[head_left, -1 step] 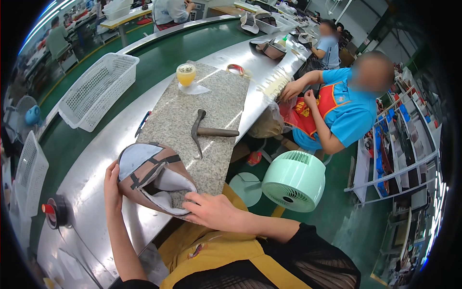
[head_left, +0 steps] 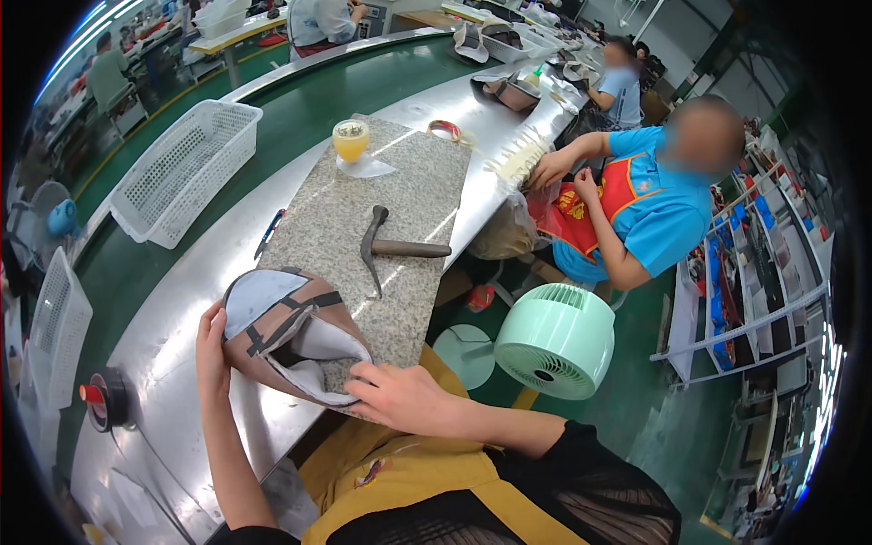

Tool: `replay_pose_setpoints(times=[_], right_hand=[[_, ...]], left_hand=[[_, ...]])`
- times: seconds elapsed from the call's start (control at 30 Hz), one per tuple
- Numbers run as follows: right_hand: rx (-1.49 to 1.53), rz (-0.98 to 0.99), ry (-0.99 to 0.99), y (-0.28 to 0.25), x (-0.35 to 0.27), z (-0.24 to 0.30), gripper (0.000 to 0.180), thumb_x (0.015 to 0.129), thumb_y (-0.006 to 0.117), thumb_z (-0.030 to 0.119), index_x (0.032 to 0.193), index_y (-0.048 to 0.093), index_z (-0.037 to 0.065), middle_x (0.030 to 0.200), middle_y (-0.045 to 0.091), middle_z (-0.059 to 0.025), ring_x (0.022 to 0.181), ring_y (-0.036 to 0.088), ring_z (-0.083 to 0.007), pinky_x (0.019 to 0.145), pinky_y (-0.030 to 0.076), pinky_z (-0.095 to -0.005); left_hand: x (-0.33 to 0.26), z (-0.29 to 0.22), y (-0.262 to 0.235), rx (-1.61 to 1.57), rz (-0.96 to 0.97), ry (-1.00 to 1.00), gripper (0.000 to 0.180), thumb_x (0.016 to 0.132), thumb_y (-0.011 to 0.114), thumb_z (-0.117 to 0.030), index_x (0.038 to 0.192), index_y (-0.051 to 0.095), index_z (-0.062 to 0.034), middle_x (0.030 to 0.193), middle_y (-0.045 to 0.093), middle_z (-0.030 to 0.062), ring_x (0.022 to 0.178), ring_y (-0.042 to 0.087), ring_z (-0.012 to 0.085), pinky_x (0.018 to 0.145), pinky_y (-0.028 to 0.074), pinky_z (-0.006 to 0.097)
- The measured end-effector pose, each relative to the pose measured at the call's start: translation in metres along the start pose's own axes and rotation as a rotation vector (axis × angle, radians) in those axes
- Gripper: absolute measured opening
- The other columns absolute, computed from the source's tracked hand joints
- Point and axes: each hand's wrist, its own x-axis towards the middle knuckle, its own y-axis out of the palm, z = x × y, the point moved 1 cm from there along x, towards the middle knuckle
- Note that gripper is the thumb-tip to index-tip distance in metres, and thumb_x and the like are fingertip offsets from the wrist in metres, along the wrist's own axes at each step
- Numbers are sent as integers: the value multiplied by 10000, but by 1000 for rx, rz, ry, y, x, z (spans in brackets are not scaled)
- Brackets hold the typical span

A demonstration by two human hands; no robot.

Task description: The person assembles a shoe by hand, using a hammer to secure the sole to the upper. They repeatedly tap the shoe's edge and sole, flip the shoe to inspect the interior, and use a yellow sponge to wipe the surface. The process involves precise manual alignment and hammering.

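Note:
A brown shoe upper (head_left: pixel 263 336) with a pale blue patch, black tape strips and a light grey lining lies tilted at the near end of a grey stone slab (head_left: pixel 318 218). My left hand (head_left: pixel 213 350) grips its left side, thumb and fingers along the edge. With bent fingers, my right hand (head_left: pixel 395 395) pinches the lining edge at the opening, on the right. Some of its fingertips are hidden in the fold. Beyond the upper, a cobbler's hammer (head_left: pixel 400 248) with a curved dark head and wooden handle rests on the slab.
A yellow glue pot (head_left: pixel 351 141) and a tape roll (head_left: pixel 444 130) stand on the slab's far part. White baskets (head_left: pixel 186 173) are at the left. A mint-green fan (head_left: pixel 556 341) stands close on the right, with a seated co-worker (head_left: pixel 618 209) behind it. A black reel-like object (head_left: pixel 109 400) sits on the metal bench.

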Motion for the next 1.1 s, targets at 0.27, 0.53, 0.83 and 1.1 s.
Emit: replay_pose_setpoints(times=[0.27,0.53,0.83,1.1], right_hand=[[0,-114,-88,-12,10,4,167,772,661,262,801,561,131,859,541,-20,753,600,-187,543,500,-310],[103,-25,12,-5,9,3,197,807,681,204,967,614,112,933,585,-22,759,626,-225,596,500,-338],[85,4,-32,-6,5,7,240,812,679,223,1010,608,108,876,575,-24,750,621,-205,581,502,-324],[182,8,-57,-10,0,19,340,799,683,180,1113,598,80,1019,604,-44,809,633,-210,632,517,-305]], left_hand=[[12,-14,0,-148,30,232,474,873,545,-52,1326,422,14,1183,568,189,1054,569,225,916,475,321],[13,7,4,-25,-34,35,451,885,617,-177,1280,487,-1,1105,613,151,992,570,181,865,450,285],[17,15,5,16,-79,128,480,847,633,-68,1287,458,11,1084,629,152,958,596,187,831,465,264],[8,-7,19,299,-87,161,516,862,637,-175,1317,450,-18,1165,598,184,1065,559,228,927,422,323]])
